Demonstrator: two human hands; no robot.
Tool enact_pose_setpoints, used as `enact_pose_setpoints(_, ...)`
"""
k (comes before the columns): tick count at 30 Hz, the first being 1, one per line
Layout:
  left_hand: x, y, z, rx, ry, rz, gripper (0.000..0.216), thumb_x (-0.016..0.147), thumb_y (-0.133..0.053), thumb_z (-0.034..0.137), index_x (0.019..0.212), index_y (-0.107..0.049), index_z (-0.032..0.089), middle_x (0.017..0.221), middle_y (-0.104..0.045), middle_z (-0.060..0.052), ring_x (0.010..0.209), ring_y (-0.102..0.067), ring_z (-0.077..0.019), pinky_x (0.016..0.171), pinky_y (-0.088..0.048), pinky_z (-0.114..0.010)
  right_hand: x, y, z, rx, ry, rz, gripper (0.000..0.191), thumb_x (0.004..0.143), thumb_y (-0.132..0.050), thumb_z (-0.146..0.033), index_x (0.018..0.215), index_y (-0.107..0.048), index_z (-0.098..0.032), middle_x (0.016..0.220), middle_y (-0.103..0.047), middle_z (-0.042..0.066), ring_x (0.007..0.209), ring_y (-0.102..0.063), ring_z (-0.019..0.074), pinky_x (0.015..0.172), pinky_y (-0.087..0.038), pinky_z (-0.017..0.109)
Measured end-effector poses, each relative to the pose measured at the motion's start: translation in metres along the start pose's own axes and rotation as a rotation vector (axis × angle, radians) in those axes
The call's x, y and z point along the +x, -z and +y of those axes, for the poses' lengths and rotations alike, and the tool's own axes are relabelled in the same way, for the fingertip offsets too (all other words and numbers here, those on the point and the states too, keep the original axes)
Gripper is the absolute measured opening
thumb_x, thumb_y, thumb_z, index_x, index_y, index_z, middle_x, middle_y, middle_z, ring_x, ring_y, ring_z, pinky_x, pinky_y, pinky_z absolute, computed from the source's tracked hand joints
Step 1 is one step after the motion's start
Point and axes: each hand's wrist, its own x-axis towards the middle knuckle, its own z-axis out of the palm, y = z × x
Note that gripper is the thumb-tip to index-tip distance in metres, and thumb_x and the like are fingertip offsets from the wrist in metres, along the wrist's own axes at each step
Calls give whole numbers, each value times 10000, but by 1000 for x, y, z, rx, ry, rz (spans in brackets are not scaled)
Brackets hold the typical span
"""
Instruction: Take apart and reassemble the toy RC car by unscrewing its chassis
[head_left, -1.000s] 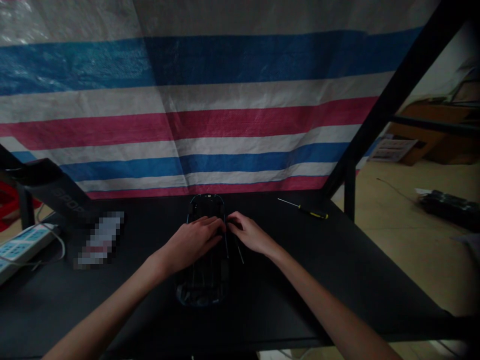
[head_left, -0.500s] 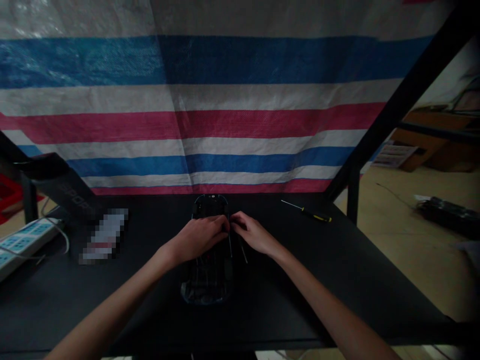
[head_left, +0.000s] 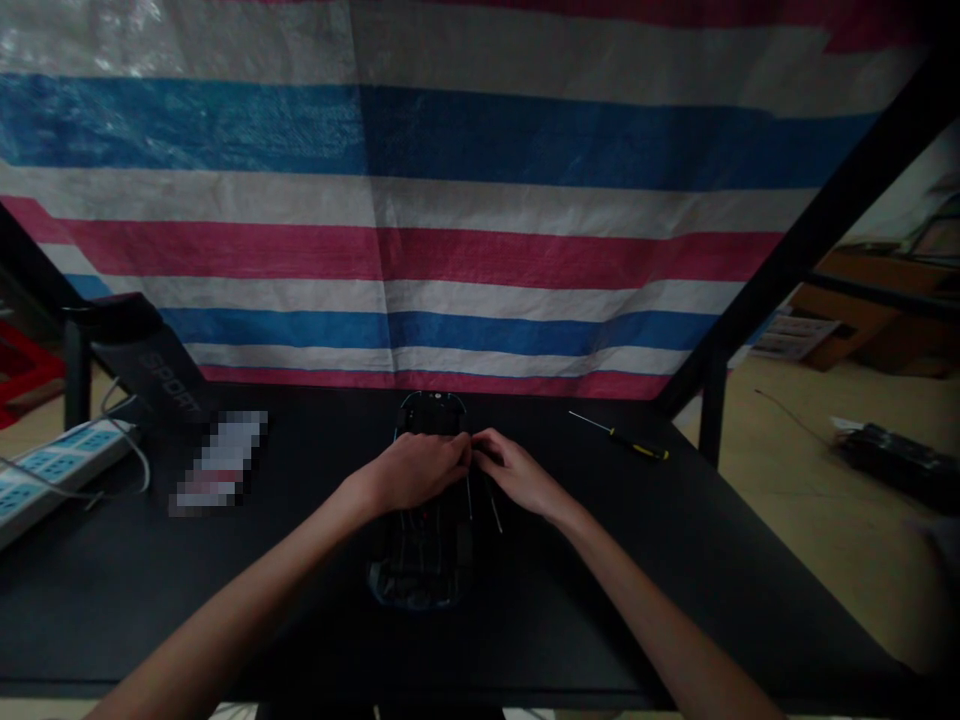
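A dark toy car (head_left: pixel 420 560) lies with its underside up on the black table, its far end toward the striped sheet. My left hand (head_left: pixel 424 468) reaches across the middle of the car, its fingers curled together at the car's right side. Beside it, my right hand (head_left: pixel 517 475) has thumb and forefinger closed, almost meeting the left fingertips. What either hand pinches is hidden in the dark. A thin metal rod (head_left: pixel 494 508) slants down from under my right hand; I cannot tell whether it is held.
A black and yellow screwdriver (head_left: pixel 637 444) rests at the right. On the left are a dark bottle (head_left: pixel 150 360) marked SPORT, a blurred-out flat object (head_left: pixel 221 465) and a white power strip (head_left: pixel 60 475) with cables. A striped sheet (head_left: pixel 480 250) hangs behind the table.
The view has shifted slightly, so everything on the table appears a little farther right. Both hands stay together at the car's right side, with only slight finger movement.
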Motion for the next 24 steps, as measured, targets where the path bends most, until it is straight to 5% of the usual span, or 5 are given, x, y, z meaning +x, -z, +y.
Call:
enact_pose_setpoints(13, 12, 15, -9, -37, -28, -131, 229, 1060, -485, 312, 1161, -639, 176, 1012, -775, -89, 878, -743, -237, 717, -486, -302, 2, -2, 1, -15, -3, 14, 158, 1012, -553, -296, 1136, -621, -226, 1154, -753, 70, 1084, -718, 215, 969, -528, 383)
enact_pose_setpoints(19, 22, 26, -10, -159, -9, -242, 178, 1019, -510, 248, 1047, -661, 158, 825, -740, -36, 579, -646, -135, 589, -438, -249, 0, -1, -2, -28, -4, 3, 147, 1011, -558, -267, 1142, -614, -232, 1128, -762, 55, 1047, -727, 201, 951, -535, 366)
enact_pose_setpoints(24, 22, 27, -11, -266, 16, -243, 117, 977, -526, 214, 990, -628, 159, 808, -713, -20, 548, -650, -124, 527, -435, -223, 0, -1, -4, -33, -7, -2, 156, 1009, -557, -258, 1149, -618, -226, 1116, -768, 56, 1059, -729, 209, 930, -536, 365)
